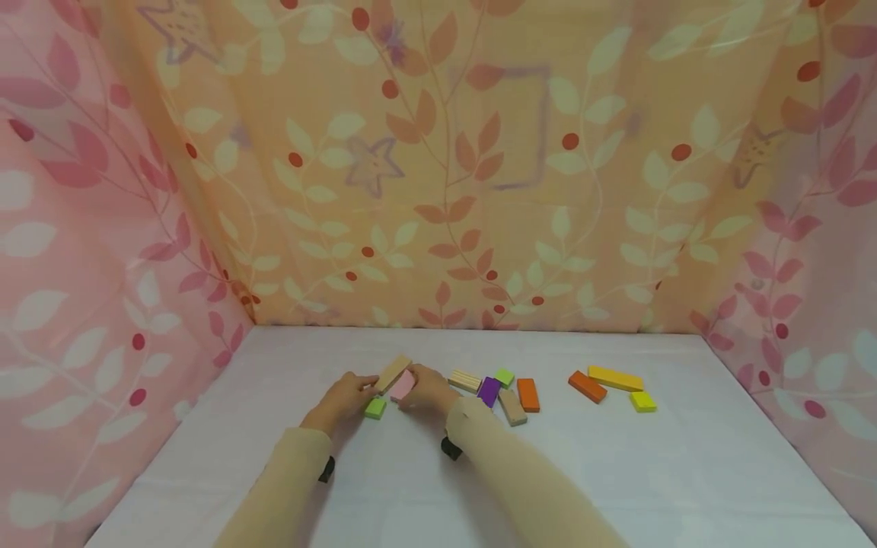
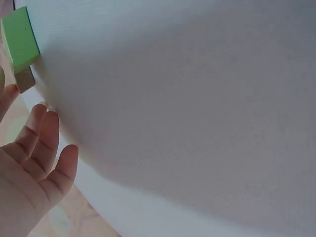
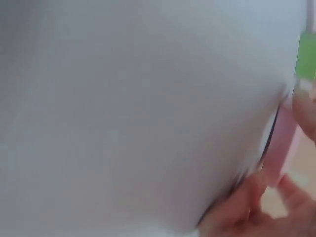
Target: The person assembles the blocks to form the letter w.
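Note:
My left hand [image 1: 346, 399] pinches the near end of a plain wooden block [image 1: 393, 374] with thumb and index finger. In the left wrist view its other fingers [image 2: 47, 140] stay loosely bent and apart from the block. My right hand [image 1: 426, 390] pinches a pink block [image 1: 403, 386], which lies close along the near right side of the wooden one. The right wrist view shows this pink block [image 3: 281, 143] between thumb and fingers. A light green block [image 1: 375, 408] sits on the table just nearer than the wooden block's end.
Right of my right hand lie a striped wooden block [image 1: 465, 380], a purple block [image 1: 489, 391], a green block [image 1: 504, 377], a wooden block [image 1: 512, 407] and an orange block [image 1: 528, 395]. Farther right are another orange block [image 1: 587, 387], a long yellow block [image 1: 615, 378] and a small yellow block [image 1: 642, 402].

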Demonstrator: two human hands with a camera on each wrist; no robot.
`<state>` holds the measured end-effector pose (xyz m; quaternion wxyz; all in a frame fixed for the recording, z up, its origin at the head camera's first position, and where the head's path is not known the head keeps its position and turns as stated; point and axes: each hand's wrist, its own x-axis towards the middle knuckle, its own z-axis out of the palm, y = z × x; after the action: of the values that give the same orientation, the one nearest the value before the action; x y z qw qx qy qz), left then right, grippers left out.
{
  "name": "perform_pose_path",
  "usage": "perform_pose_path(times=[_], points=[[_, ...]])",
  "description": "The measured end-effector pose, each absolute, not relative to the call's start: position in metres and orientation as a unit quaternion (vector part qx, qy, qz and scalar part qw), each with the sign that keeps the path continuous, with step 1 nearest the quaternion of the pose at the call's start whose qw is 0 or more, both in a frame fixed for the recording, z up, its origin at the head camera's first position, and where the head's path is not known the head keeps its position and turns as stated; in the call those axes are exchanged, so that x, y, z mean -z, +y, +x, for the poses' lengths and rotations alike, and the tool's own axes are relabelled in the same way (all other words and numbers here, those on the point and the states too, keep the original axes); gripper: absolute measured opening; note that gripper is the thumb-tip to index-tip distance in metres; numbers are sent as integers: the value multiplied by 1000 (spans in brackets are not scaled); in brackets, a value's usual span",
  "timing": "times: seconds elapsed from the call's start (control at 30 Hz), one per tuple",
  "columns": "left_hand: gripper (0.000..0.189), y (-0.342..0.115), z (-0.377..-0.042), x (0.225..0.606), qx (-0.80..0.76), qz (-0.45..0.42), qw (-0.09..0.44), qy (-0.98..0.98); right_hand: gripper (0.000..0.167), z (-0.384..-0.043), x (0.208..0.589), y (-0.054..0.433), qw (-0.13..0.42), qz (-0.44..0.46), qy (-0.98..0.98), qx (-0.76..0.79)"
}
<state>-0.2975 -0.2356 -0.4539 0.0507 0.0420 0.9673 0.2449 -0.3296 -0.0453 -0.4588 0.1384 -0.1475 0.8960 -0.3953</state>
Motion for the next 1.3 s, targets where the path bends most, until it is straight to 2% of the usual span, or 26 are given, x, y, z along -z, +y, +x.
perform_pose_path(times=[0.2,0.37,0.47,0.67,0.83,1.07,1.3], points=[[45,-228,-301,451,-252,16,50,966,77,-343,457,-18,202,-162,877,406],[55,-221,-306,448,-238,-19,44,970,65,-344,453,-12,218,-156,866,421],[54,-218,-308,448,-224,-36,38,973,59,-344,452,-13,211,-171,864,424],[39,-214,-311,450,-235,-63,19,970,60,-348,455,-13,182,-185,875,408],[33,-213,-309,450,-261,-73,12,962,59,-349,459,-13,179,-173,873,419],[37,-209,-287,439,-264,-60,-12,962,55,-349,464,-11,175,-137,869,441],[31,-207,-241,434,-215,-25,-23,976,54,-348,472,-15,147,-140,871,447]])
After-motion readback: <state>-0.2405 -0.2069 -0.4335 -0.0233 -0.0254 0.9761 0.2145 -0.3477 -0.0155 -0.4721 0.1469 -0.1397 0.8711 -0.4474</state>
